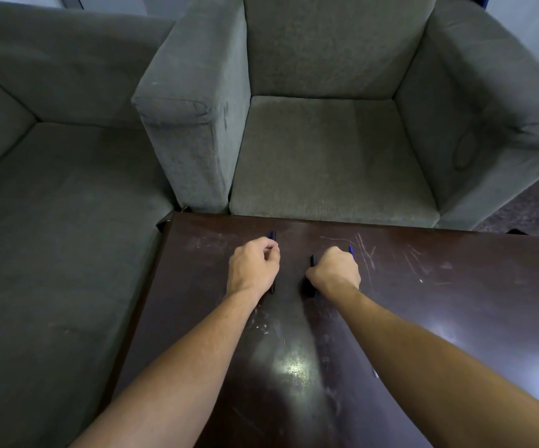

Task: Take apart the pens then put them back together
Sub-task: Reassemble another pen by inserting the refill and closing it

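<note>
Grey fabric sofa (51, 205) at left, matching armchair (326, 156) beside it. Dark brown wooden table (455, 286) in front, scratched, glare-spotted. Left hand (253, 266) curled round blue-tipped pen (272, 235) on the tabletop. Right hand (334, 270) curled round dark pen (313, 260), also on the tabletop.

- Table (423, 286): dark brown glossy top, scratched and scuffed, with bright patches of reflected light near the front and at the right.
- Armchair (326, 150): grey fabric with square arms, just behind the table's far edge.
- Sofa (51, 205): same grey fabric, on the left, beside the armchair and the table.
- Floor (526, 205): dark, at right.
</note>
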